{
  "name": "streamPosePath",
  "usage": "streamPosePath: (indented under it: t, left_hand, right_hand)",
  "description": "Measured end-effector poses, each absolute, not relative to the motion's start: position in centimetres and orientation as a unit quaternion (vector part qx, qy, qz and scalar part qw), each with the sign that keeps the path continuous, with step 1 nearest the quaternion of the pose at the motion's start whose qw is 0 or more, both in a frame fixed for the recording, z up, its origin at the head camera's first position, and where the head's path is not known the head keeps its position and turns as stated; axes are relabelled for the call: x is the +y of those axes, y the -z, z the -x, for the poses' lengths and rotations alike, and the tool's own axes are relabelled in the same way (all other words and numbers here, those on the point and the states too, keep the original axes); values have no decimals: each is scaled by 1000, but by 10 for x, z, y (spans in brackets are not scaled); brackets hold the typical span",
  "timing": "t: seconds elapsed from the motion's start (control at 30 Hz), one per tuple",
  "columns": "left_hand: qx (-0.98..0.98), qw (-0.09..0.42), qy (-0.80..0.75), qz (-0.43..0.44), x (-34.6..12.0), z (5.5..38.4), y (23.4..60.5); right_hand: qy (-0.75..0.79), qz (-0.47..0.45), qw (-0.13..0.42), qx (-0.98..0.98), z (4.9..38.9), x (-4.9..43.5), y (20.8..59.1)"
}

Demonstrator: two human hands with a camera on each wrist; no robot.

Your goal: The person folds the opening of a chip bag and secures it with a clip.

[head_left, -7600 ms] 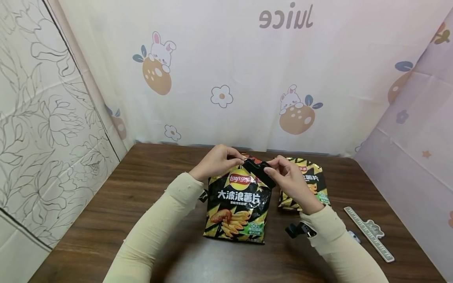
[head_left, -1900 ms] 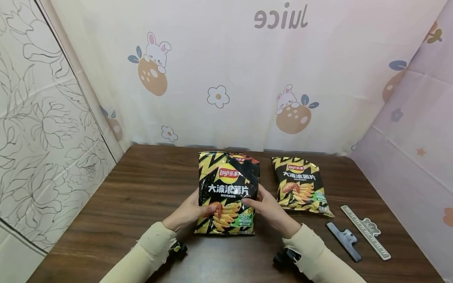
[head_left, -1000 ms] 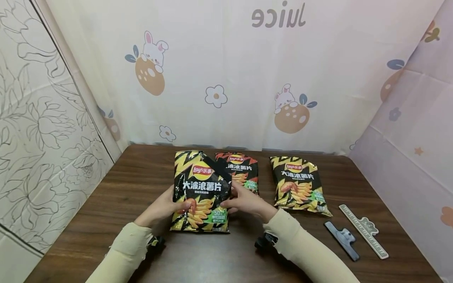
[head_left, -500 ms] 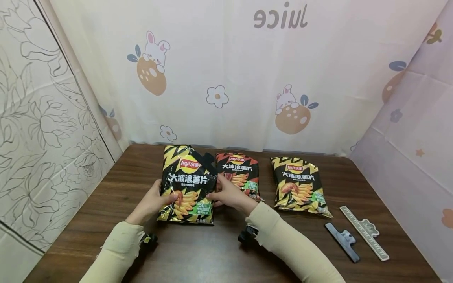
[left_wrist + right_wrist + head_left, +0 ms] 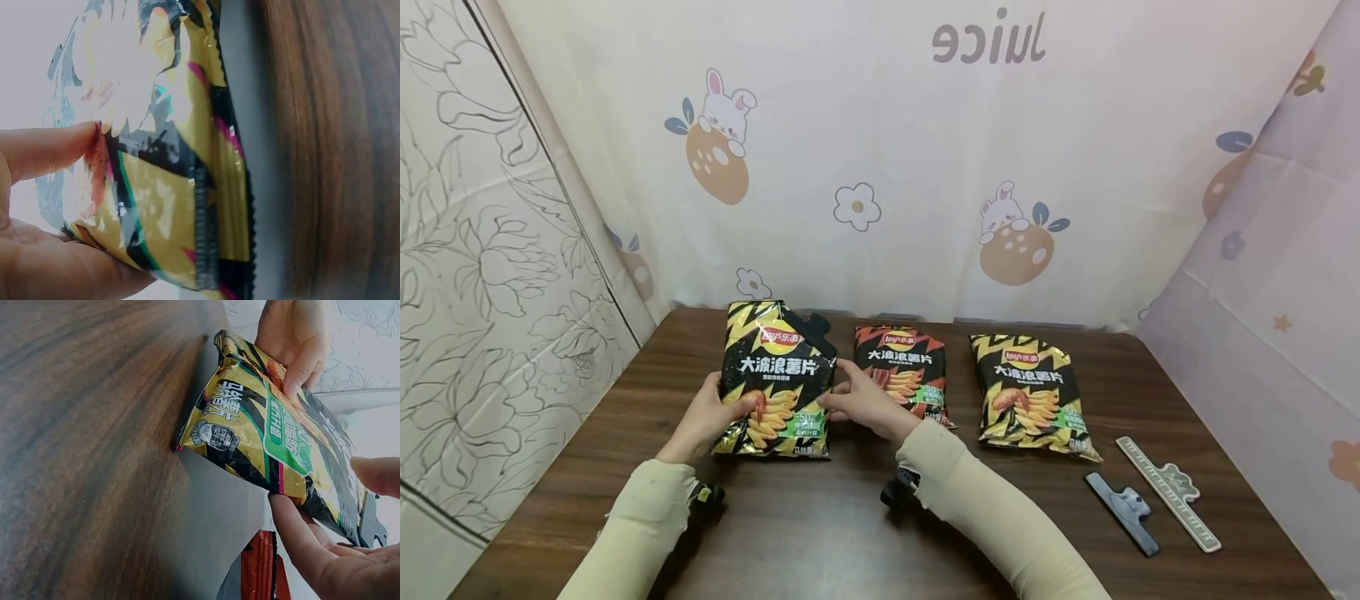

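My left hand (image 5: 700,418) grips the left side of a black-and-yellow bag of chips (image 5: 775,367), thumb on its front. On the opposite side my right hand (image 5: 867,403) holds the same bag, its thumb on the front and fingers behind. A black bag clip (image 5: 814,330) sits slantwise over the folded top right corner. The bag leans back at the left rear of the table; in the right wrist view its bottom seam is close over the wood. Just behind my right hand lies a red-and-black bag of chips (image 5: 906,367), partly covered by the fingers.
Another black-and-yellow chip bag (image 5: 1030,392) lies right of the red one. At the right front of the wooden table (image 5: 805,533) are a grey clip (image 5: 1123,510) and a longer pale green clip (image 5: 1168,492). A printed curtain (image 5: 917,125) rises behind the table.
Earlier both hands were at the black clip on the bag's top corner. They now hold the bag by its sides and have moved it left and back, uncovering the red bag.
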State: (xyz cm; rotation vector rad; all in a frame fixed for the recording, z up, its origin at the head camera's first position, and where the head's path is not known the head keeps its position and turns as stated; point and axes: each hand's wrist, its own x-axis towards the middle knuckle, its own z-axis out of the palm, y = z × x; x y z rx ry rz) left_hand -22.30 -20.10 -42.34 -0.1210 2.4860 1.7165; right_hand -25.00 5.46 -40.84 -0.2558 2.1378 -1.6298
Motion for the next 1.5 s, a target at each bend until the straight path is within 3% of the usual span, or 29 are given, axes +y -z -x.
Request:
streamPosePath:
  t: [0.4, 0.73, 1.0, 1.5]
  left_hand:
    - [814, 32, -574, 84, -204, 243, 427]
    - [806, 7, -589, 65, -207, 260, 431]
    - [814, 17, -577, 64, -212, 266, 436]
    - [837, 55, -540, 66, -210, 275, 437]
  right_hand:
    - [603, 62, 219, 765, 263, 45, 411]
    - [662, 32, 224, 715, 272, 36, 419]
    - [691, -3, 248, 679, 281, 32, 419]
    - [682, 23, 282, 675, 279, 33, 420]
